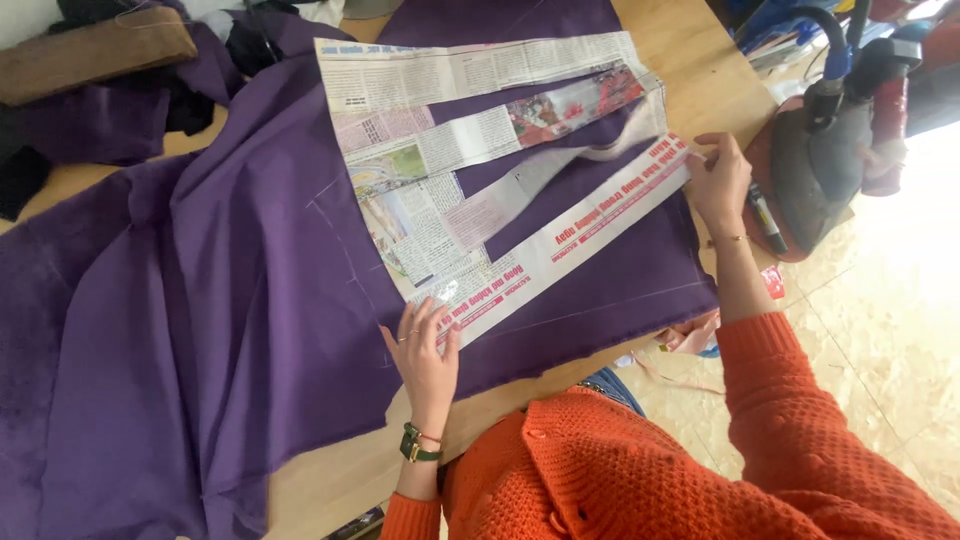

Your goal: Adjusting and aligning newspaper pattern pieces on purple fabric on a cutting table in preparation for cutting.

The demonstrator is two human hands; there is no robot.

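Two hands press on a paper pattern [480,180] made of newspaper. The pattern lies flat on a big purple cloth [200,300], and the cloth is spread over a wooden desk [340,470].

The left hand [425,355] is open, with its fingers spread flat on the near corner of the pattern. It grips nothing. It wears a ring, and a green watch sits on the wrist. The right hand [720,180] rests on the far end of the same long strip of paper. Its fingers are bent at the paper's edge, but I cannot tell if they pinch the paper or only push on it.

How far along is the work? The cloth is already spread out and the pattern is already laid on it. Thin light lines [345,265] show on the cloth, just beyond the left hand and along the side of the paper. So some marking looks done. The cloth does not look cut yet, and no scissors show.

Just past the right hand stands an iron [815,160] with a dark pen [768,220] beside it. More dark cloth [90,120] is piled at the far end of the desk, well away from the left hand.
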